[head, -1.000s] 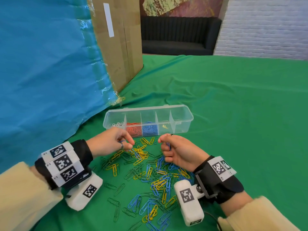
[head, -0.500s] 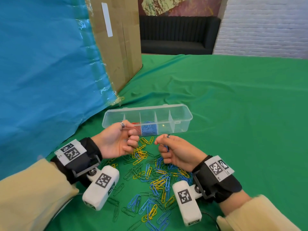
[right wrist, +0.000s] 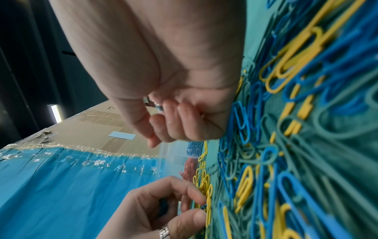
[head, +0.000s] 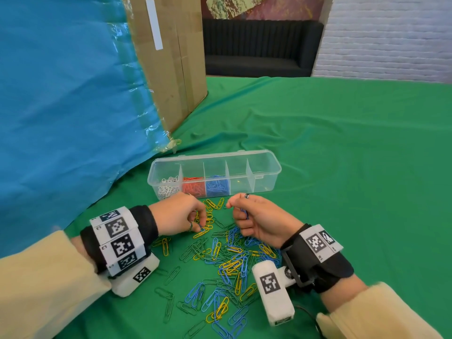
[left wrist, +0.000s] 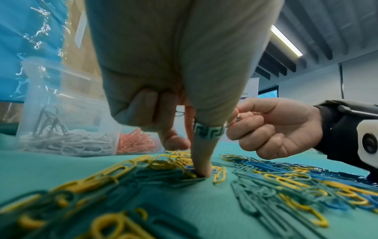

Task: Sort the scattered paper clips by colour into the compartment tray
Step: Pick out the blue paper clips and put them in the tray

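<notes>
A clear compartment tray [head: 266,167] stands on the green cloth, with white, red and blue clips in its three left sections. In front of it lies a pile of paper clips [head: 227,260] in yellow, blue and green. My left hand [head: 179,214] reaches down into the pile's far edge. Its ringed digit [left wrist: 201,168] presses straight onto a blue clip, another fingertip [left wrist: 174,143] sits a little apart, and nothing is lifted. To the right my right hand [head: 254,218] hovers as a fist and grips blue clips [head: 243,212].
A tall cardboard box [head: 171,59] draped with a blue plastic sheet [head: 61,106] rises at the left, close behind the tray. Green cloth [head: 342,167] stretches to the right and far side. A black sofa [head: 256,47] stands beyond the table.
My left hand lifted from the pile up to the tray's front wall, then came back down onto the clips. The right hand stayed almost still in its fist.
</notes>
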